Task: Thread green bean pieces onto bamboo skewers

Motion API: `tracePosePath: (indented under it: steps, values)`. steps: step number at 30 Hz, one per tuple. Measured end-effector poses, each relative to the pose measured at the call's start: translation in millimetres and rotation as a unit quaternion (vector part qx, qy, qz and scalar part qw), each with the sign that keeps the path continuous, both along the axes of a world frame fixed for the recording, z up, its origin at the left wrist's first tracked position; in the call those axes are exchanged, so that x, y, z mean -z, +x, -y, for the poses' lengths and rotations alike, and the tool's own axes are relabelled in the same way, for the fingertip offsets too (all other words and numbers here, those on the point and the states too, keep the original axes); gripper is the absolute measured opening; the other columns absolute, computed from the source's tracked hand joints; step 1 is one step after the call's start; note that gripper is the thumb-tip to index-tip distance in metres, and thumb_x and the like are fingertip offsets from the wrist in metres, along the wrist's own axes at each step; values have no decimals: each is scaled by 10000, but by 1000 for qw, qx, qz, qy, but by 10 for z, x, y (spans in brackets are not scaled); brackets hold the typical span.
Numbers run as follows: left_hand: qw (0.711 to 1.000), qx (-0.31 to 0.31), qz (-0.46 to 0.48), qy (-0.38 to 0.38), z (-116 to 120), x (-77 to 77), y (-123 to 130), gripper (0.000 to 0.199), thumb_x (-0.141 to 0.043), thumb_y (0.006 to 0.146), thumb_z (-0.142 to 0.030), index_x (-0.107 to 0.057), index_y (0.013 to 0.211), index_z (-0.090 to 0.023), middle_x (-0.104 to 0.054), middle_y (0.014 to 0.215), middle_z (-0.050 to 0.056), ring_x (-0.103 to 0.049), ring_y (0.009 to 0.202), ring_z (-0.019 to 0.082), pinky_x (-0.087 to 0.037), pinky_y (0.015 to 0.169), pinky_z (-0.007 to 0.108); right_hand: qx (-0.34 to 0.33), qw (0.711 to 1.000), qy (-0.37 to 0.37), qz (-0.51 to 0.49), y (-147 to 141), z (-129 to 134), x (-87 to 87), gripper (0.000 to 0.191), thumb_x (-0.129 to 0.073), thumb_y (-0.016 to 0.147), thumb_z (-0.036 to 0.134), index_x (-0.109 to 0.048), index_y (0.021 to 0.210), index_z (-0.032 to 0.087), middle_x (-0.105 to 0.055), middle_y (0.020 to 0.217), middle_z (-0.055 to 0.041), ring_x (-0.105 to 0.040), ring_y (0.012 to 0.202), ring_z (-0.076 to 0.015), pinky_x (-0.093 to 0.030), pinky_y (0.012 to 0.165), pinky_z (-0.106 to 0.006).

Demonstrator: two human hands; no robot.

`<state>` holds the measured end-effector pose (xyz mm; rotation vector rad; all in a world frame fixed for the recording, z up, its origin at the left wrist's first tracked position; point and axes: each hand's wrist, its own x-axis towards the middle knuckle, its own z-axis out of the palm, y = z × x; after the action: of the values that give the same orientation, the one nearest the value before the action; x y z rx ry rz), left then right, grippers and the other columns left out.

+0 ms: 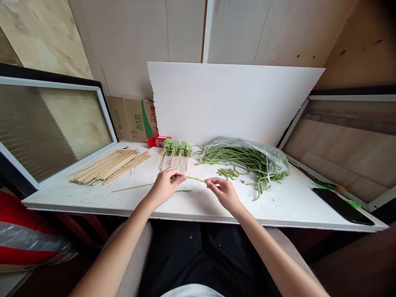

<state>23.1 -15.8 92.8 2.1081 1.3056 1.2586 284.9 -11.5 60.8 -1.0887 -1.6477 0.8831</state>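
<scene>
A green long bean [195,178] stretches between my two hands above the table. My left hand [167,185] is closed on its left part, and some folded green shows at the fingertips. One thin bamboo skewer [132,188] runs out to the left from behind this hand; whether the hand grips it I cannot tell. My right hand [223,192] pinches the bean's other end between thumb and fingers. Below them a cut bean piece [185,191] lies on the table. Farther back sit several skewers threaded with folded beans [178,147], their sticks pointing toward me.
On the white table [266,210], a pile of bamboo skewers [109,166] lies left. A clear plastic bag [241,144] of long beans is at the back right, with bean trimmings [228,173] before it. A black phone [343,205] rests near the right edge. A white board [235,103] stands behind.
</scene>
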Motion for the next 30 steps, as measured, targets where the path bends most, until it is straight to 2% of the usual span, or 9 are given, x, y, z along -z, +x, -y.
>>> tracePosePath:
  steps: [6,12,15,21,30]
  values:
    - [1000,6,-1,7,-12,23,6,264,-630,960,-430,-757,927,-200,-745,953,77,-663,874,213,-499,752,319,7,1000,-6,-5,2,9,-3,478,-669,883,635,-771,985,180,-767,1002,-100,-672,818,-218,-525,704,-322]
    - [1000,-8,3,13,-49,65,-33,257,-626,963,-420,-746,929,-195,-735,916,70,-648,854,207,-495,773,326,9,1000,2,-14,39,-30,39,446,-734,847,592,-784,1066,206,-771,1090,-108,-686,849,-231,-530,699,-331]
    - [1000,-14,5,17,-59,73,-54,244,-636,958,-411,-743,924,-195,-736,911,66,-647,847,204,-497,784,327,16,1000,6,-18,62,-49,53,429,-753,834,575,-786,1049,206,-772,1088,-108,-690,866,-237,-535,708,-339]
    - [999,4,11,34,-32,42,-14,247,-645,954,-424,-738,932,-196,-734,918,69,-653,853,204,-511,793,329,20,999,27,12,91,-65,51,402,-732,856,565,-778,1022,202,-769,1072,-108,-688,926,-245,-540,753,-353]
    - [999,19,9,41,33,-2,39,229,-651,955,-409,-728,932,-195,-721,951,73,-647,859,198,-507,753,305,29,999,42,18,111,-61,29,415,-720,858,577,-773,1012,195,-766,1075,-122,-691,959,-264,-540,735,-360]
